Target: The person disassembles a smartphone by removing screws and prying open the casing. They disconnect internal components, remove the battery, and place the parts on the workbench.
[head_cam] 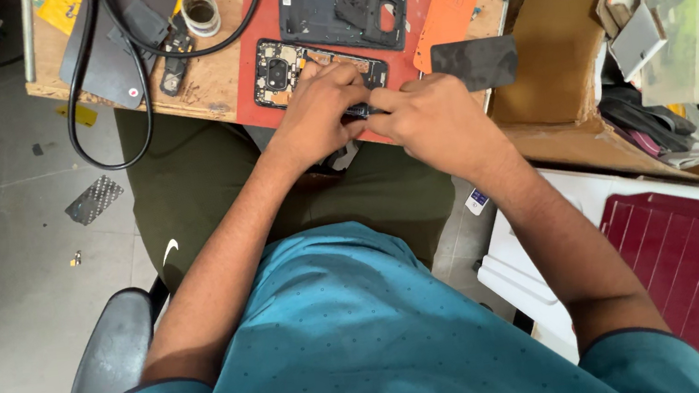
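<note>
Head camera looks straight down on my two hands, which meet at the near edge of the table. My left hand (314,114) lies over the opened phone (281,70), whose circuit board and camera part are uncovered; the fingers are curled down and press on the lower half of it, so I judge it is holding the phone steady. My right hand (431,114) is closed around a small dark tool (361,111), thin like a screwdriver or tweezers (I cannot tell which one, it is mostly hidden between the fingers). Its tip points toward the phone, under my left fingers.

The phone rests on a red mat (257,21) that covers the middle of the wooden table (216,84). Just behind it on the same mat lies the black inner frame (343,18), already taken off. To the right are an orange card (449,6) and a dark flat panel (475,63), the panel reaching over the table edge. On the left I see a thick black cable (78,87) hanging over the edge and a small roll of wire (201,12).

I judge that the step in hand is work inside the open phone, at its lower part, with the cover pieces removed. The next move calls for a very steady tip and light force, because the part is small and my own fingers hide it.
</note>
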